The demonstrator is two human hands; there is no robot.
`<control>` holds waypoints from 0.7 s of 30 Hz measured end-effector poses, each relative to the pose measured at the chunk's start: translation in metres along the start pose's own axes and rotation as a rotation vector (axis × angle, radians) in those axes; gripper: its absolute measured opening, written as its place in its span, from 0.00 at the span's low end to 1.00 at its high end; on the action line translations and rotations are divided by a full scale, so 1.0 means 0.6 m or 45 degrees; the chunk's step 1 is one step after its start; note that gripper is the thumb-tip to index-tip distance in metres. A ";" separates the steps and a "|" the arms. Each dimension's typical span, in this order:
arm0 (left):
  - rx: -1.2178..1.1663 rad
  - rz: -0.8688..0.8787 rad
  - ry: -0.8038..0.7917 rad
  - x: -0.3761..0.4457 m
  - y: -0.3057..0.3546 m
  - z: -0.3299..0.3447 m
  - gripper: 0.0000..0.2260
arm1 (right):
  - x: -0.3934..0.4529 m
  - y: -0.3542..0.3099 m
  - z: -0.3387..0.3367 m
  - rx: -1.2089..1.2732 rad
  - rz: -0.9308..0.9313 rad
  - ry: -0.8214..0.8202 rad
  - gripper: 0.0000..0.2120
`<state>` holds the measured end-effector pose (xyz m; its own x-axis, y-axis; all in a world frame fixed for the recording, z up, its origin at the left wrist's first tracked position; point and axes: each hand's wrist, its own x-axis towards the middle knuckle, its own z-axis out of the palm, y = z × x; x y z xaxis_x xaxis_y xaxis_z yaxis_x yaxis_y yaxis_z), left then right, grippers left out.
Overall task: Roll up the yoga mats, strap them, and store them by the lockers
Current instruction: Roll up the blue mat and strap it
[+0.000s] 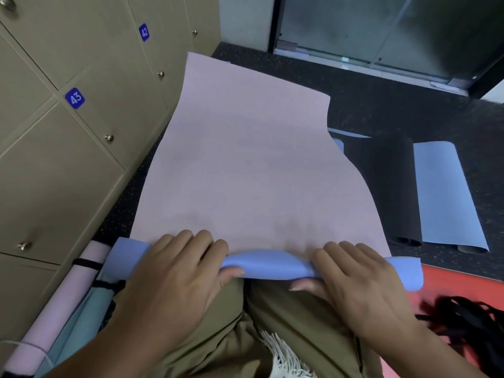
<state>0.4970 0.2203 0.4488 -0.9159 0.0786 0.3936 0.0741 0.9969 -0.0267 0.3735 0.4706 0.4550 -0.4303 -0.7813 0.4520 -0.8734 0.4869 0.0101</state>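
Where the head view looks down over olive trousers [218, 331], a pink yoga mat [245, 165] with a blue underside lies unrolled on the dark floor [381, 110], its near end curled into a short blue roll [261, 264]; the left hand [174, 279] and right hand [362, 282] each grasp that roll, fingers over the top, thumbs beneath. Left: beige lockers [68, 159] numbered 42 and 43, with a strapped pink rolled mat [54, 309] and a pale blue one [90, 309] lying along their base. Right: a partly unrolled black-and-blue mat [441, 192], a red mat [461, 279], black straps [469, 320].
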 end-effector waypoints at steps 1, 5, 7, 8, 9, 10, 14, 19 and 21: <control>-0.028 -0.020 0.002 -0.001 0.000 -0.001 0.23 | -0.002 -0.001 0.001 -0.015 0.015 0.014 0.27; -0.085 -0.089 0.011 -0.006 0.003 -0.004 0.23 | -0.004 -0.005 0.002 -0.025 0.107 0.020 0.28; -0.117 -0.139 0.008 -0.009 0.005 -0.005 0.23 | -0.005 -0.003 0.003 -0.002 0.151 0.012 0.27; -0.169 -0.181 0.010 -0.008 0.006 -0.008 0.23 | -0.006 -0.001 0.003 0.015 0.167 0.013 0.27; -0.244 -0.227 0.011 -0.006 0.006 -0.010 0.23 | -0.007 -0.001 0.004 0.035 0.182 0.020 0.27; -0.323 -0.268 0.011 -0.002 0.006 -0.013 0.24 | -0.007 0.000 0.004 0.052 0.202 0.032 0.28; -0.518 -0.396 -0.005 0.013 0.005 -0.019 0.19 | 0.004 -0.003 0.004 0.092 0.356 0.034 0.32; -0.659 -0.589 -0.165 0.026 -0.003 -0.017 0.17 | 0.011 -0.001 0.011 0.163 0.455 -0.049 0.31; -0.722 -0.651 -0.225 0.029 -0.003 -0.017 0.18 | 0.017 0.003 0.015 0.189 0.455 -0.027 0.31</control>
<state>0.4850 0.2198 0.4653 -0.9363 -0.3426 0.0773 -0.2271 0.7586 0.6107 0.3654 0.4601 0.4514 -0.7167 -0.5812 0.3854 -0.6904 0.6692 -0.2748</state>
